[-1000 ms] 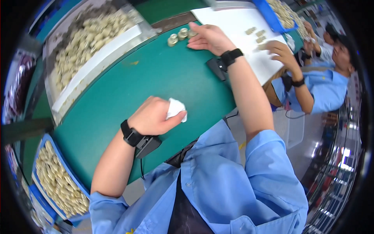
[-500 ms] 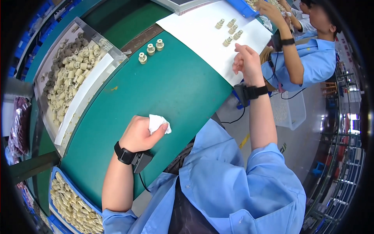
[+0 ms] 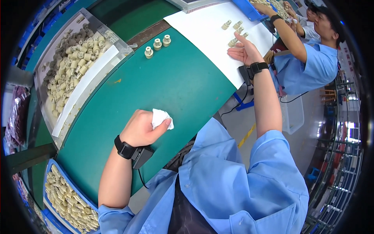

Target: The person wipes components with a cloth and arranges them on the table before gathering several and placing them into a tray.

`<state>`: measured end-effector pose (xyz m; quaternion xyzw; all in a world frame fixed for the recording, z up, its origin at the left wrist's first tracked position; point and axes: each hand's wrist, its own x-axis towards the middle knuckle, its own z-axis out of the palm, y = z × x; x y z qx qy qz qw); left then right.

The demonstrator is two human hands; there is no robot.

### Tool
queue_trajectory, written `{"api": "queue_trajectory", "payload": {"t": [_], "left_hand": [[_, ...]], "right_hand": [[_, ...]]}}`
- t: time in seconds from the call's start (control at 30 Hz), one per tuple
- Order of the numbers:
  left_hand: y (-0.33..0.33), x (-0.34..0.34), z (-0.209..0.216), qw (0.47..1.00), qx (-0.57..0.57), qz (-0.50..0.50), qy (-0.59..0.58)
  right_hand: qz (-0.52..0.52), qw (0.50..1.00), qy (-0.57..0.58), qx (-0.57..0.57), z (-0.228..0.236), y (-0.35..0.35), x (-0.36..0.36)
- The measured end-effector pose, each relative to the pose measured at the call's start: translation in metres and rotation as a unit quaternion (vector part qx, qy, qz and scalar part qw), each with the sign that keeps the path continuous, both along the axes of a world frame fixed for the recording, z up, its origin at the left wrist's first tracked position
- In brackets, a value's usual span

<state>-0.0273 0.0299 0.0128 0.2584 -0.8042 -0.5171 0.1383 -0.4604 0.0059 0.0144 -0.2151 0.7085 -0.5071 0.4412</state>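
Observation:
My left hand (image 3: pixel 137 128) is closed around a crumpled white cloth or wipe (image 3: pixel 161 118) above the green table mat (image 3: pixel 183 85). Its thumb presses the cloth against the fingers. My right hand (image 3: pixel 246 51) is open, fingers stretched out over the white sheet (image 3: pixel 194 29) at the right. Several small beige cylindrical fittings (image 3: pixel 226 25) stand upright on that sheet; my fingers lie beside the nearest ones and partly cover them. I cannot tell whether they touch. Farther left, three similar fittings (image 3: pixel 157 44) stand in a row on the mat.
A clear-walled tray (image 3: pixel 93 87) at the left holds many loose beige and grey fittings. Near my left elbow is a blue bin (image 3: pixel 74 187) full of beige pieces. A co-worker (image 3: pixel 307 58) sits at the far right by a blue tray (image 3: pixel 246 8). Cables hang from both my wrist straps.
My right hand has gone from loosely curled to stretched out, closer to the standing fittings. My left hand keeps its hold on the cloth. The co-worker's raised hand has come down toward the blue tray.

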Motion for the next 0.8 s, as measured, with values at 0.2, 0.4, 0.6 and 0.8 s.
{"api": "queue_trajectory", "payload": {"t": [0.2, 0.4, 0.6, 0.8], "left_hand": [[-0.0032, -0.0014, -0.0058, 1.000, 0.007, 0.000, 0.018], [-0.0021, 0.0001, -0.0066, 1.000, -0.008, -0.010, 0.024], [-0.0008, 0.0009, -0.0071, 0.999, -0.019, -0.008, 0.024], [-0.0031, -0.0017, -0.0055, 0.999, -0.005, -0.007, 0.033]], "right_hand": [[0.008, 1.000, 0.018, -0.011, -0.0049, -0.0001, -0.0043], [0.064, 0.997, 0.050, -0.005, -0.0041, -0.0002, -0.0044], [0.057, 0.997, 0.040, -0.012, -0.0061, 0.0012, -0.0024], [0.025, 1.000, -0.014, -0.002, -0.0005, 0.0004, -0.0055]]}}
